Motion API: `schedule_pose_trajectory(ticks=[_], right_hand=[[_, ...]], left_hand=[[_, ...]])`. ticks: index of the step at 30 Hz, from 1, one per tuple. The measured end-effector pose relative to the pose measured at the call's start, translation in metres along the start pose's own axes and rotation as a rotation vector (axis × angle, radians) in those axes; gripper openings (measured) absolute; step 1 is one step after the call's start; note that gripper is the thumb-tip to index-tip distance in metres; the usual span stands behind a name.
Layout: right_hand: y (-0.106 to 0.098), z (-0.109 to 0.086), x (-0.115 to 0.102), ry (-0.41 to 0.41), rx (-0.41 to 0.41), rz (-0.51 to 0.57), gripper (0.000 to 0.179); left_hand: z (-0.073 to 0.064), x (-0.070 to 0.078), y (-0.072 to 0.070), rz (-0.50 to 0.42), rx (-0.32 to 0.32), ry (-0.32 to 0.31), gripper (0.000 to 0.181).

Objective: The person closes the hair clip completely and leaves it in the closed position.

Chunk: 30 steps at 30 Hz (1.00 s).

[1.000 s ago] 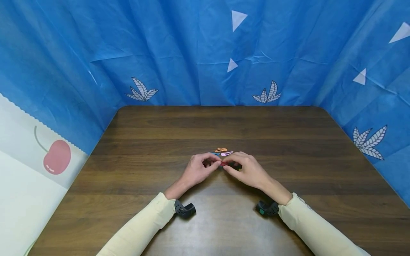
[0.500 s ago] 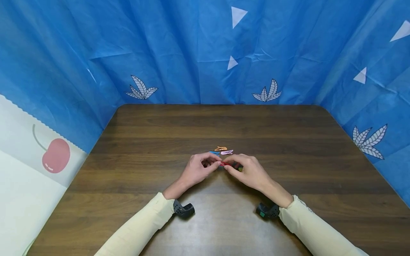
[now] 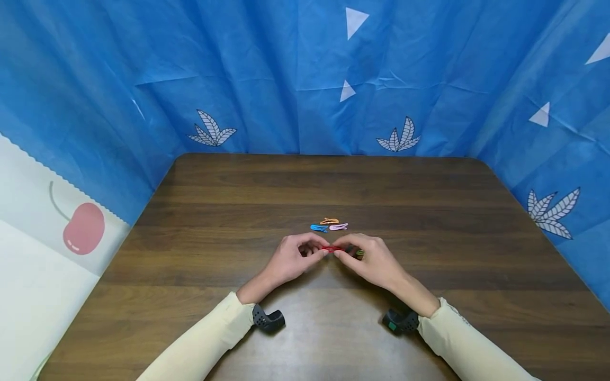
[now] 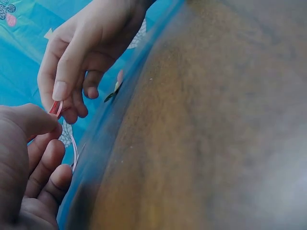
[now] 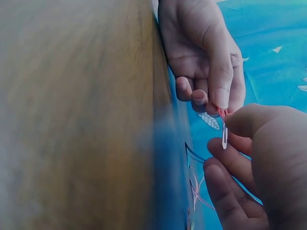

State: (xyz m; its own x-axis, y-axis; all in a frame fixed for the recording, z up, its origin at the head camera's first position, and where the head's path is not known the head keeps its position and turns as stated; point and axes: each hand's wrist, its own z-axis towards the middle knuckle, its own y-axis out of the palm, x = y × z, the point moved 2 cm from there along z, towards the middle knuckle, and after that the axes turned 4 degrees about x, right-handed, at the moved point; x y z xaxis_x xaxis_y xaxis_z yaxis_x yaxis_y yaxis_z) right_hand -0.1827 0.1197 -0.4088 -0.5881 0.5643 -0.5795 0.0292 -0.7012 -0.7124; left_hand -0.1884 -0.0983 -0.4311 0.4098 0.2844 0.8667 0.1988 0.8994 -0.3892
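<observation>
Between my two hands is a red hair clip [image 3: 332, 248], pinched at both ends and held just over the table. My left hand [image 3: 292, 258] has its thumb and forefinger on the left end. The thumb and forefinger of my right hand [image 3: 373, 260] grip the other end, and the remaining fingers curl loosely beneath. The left wrist view shows the clip's red middle [image 4: 54, 108] between the fingertips. Beyond the hands lie a blue clip [image 3: 319, 228], an orange clip [image 3: 330, 220] and a pink clip [image 3: 339, 226]. A yellow-green clip [image 3: 360, 253] is partly hidden behind my right hand.
The brown wooden table [image 3: 238, 190] reaches back to a blue curtain [image 3: 267, 79] with leaf prints. A pale cloth with a cherry print [image 3: 83, 228] hangs at the left. Each wrist carries a black camera mount, such as the left mount [image 3: 269, 320].
Both hands have come slightly nearer the body with the red clip, and a little more of it shows between the fingertips. The blue clip now shows fully beyond the left hand.
</observation>
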Motion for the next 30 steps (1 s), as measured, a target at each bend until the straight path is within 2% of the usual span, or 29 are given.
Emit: schedule_pose_trajectory(ticks=[9, 16, 22, 30], right_hand=[[0.004, -0.005, -0.006, 0.069, -0.034, 0.101, 0.012], [0.008, -0.011, -0.012, 0.183, 0.0, 0.183, 0.012], [0.009, -0.013, -0.013, 0.194, 0.037, 0.204, 0.009], [0.01, -0.014, -0.011, 0.2, 0.041, 0.212, 0.007]], left_hand=[[-0.01, 0.003, -0.004, -0.028, 0.005, -0.018, 0.011], [-0.012, 0.004, -0.006, -0.029, 0.01, -0.033, 0.008], [-0.011, 0.004, -0.006, -0.037, 0.007, -0.041, 0.006], [-0.01, 0.002, -0.007, -0.075, -0.047, -0.092, 0.006]])
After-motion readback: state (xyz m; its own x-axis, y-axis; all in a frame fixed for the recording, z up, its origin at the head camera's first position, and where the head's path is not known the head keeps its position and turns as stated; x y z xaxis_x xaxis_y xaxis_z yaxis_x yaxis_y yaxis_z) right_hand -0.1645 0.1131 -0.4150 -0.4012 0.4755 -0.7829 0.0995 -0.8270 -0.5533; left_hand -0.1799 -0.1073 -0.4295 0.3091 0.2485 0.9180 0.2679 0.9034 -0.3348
